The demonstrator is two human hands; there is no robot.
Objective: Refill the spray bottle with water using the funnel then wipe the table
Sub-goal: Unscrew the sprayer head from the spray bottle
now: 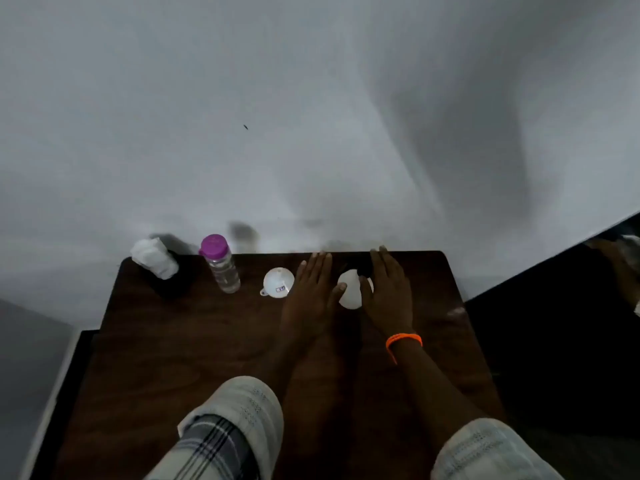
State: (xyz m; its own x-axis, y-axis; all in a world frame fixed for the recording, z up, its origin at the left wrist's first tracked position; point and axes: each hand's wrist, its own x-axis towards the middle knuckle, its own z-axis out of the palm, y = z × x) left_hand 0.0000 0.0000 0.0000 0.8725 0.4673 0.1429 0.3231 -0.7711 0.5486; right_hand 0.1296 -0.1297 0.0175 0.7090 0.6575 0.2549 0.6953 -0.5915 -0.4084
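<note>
On the dark wooden table, a white rounded spray bottle with a dark top stands near the far edge. My left hand and my right hand flank it with fingers stretched flat; both thumbs touch its white body. A white funnel lies on the table just left of my left hand. Farther left stands a clear water bottle with a purple cap. A crumpled white cloth sits on a dark object at the far left corner.
A pale wall rises right behind the table's far edge. To the right of the table lies a dark floor or surface. An orange band circles my right wrist.
</note>
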